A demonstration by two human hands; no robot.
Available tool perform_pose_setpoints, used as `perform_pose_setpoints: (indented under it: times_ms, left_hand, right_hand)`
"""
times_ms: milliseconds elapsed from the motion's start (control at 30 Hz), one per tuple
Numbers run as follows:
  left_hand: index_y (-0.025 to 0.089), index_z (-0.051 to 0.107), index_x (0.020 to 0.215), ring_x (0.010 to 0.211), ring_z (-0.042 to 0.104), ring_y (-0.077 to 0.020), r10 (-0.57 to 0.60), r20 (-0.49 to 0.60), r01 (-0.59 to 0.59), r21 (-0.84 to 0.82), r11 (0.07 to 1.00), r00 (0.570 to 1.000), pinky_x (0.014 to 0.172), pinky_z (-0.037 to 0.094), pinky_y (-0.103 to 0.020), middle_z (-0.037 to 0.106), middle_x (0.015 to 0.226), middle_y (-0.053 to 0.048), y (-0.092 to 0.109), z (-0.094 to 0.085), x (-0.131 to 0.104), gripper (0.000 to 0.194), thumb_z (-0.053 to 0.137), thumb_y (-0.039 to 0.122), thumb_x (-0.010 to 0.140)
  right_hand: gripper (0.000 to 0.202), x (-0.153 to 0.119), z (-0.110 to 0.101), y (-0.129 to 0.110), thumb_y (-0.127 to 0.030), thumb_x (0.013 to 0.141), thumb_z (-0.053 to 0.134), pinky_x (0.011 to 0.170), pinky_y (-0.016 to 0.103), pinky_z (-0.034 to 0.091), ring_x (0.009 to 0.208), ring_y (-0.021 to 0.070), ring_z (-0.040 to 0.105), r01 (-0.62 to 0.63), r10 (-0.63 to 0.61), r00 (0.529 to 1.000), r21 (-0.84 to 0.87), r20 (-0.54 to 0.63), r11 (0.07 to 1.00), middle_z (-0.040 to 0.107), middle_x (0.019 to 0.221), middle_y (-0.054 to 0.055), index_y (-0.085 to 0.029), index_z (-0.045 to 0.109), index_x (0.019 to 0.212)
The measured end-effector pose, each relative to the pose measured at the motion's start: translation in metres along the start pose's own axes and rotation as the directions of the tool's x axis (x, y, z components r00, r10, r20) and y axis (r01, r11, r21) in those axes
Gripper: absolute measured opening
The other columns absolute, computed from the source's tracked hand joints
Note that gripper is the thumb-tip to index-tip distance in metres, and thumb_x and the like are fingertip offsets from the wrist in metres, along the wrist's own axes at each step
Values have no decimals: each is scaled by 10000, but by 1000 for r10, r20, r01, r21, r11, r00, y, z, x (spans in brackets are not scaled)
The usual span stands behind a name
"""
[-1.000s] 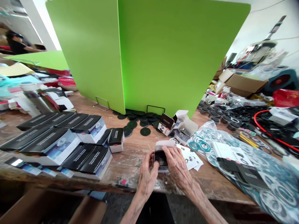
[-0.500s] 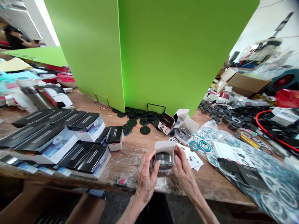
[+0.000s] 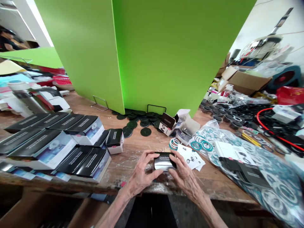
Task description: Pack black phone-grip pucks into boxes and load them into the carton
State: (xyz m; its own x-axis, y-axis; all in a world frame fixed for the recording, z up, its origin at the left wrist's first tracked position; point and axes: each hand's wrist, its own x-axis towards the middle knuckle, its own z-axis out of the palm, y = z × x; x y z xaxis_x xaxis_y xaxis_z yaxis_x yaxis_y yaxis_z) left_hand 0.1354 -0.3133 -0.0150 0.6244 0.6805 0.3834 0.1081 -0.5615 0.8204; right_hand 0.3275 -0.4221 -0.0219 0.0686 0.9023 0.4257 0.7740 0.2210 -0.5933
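A small black-topped cardboard box (image 3: 164, 161) with white print stands near the table's front edge, its lid folded down. My left hand (image 3: 145, 169) grips its left side, fingertips on the top and thumb at the front. On the right side, my right hand (image 3: 182, 167) holds the box the same way, its fingers over the lid's edge. What lies inside is hidden by the lid. Just right of the box are white printed leaflets (image 3: 190, 158). Teal and white rings (image 3: 174, 143) lie behind it.
Stacked black-topped boxes (image 3: 45, 145) and a single box (image 3: 115, 141) stand left. Black discs (image 3: 145, 131) lie before the green panel (image 3: 180, 57). Opened boxes (image 3: 187, 129) stand behind the leaflets. Right are a plastic bag of rings (image 3: 266, 177) and a yellow cutter (image 3: 251, 139).
The box's raised flap has come down, covering the dark round part inside. Both hands have shifted their fingers onto the top. The whole view has shifted slightly.
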Motion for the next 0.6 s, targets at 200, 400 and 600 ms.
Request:
perform_pose_setpoints:
  times_ms: [200, 400, 600]
  left_hand:
    - [268, 561, 1235, 1258, 489, -223, 105, 66, -112, 129, 985, 992, 1067, 429, -392, 492, 1351, -86, -4, -2, 2, 342, 551, 260, 894]
    - [270, 661, 1127, 1194, 559, -203, 175, 43, -180, 170, 969, 984, 1011, 490, -366, 560, 1303, -79, -7, -5, 3, 255, 510, 241, 924]
    - [250, 626, 1207, 1205, 572, -226, 301, 5, -296, 202, 934, 954, 993, 518, -362, 485, 1415, -121, -23, 3, -6, 309, 533, 217, 913]
  right_hand:
    - [456, 7, 1, -2, -233, 956, 460, 1060, 445, 434, 1293, 228, 430, 95, -95, 995, -115, 1, 989, 423, 1368, 100, -298, 412, 1405]
    - [452, 6, 2, -6, -197, 973, 402, 1046, 483, 438, 1270, 239, 441, 109, -117, 993, -183, -35, 977, 432, 1341, 105, -305, 411, 1411]
    - [583, -1, 11, 4, -164, 935, 464, 987, 492, 491, 1307, 296, 387, 195, -200, 980, -309, 17, 931, 344, 1424, 151, -274, 293, 1481]
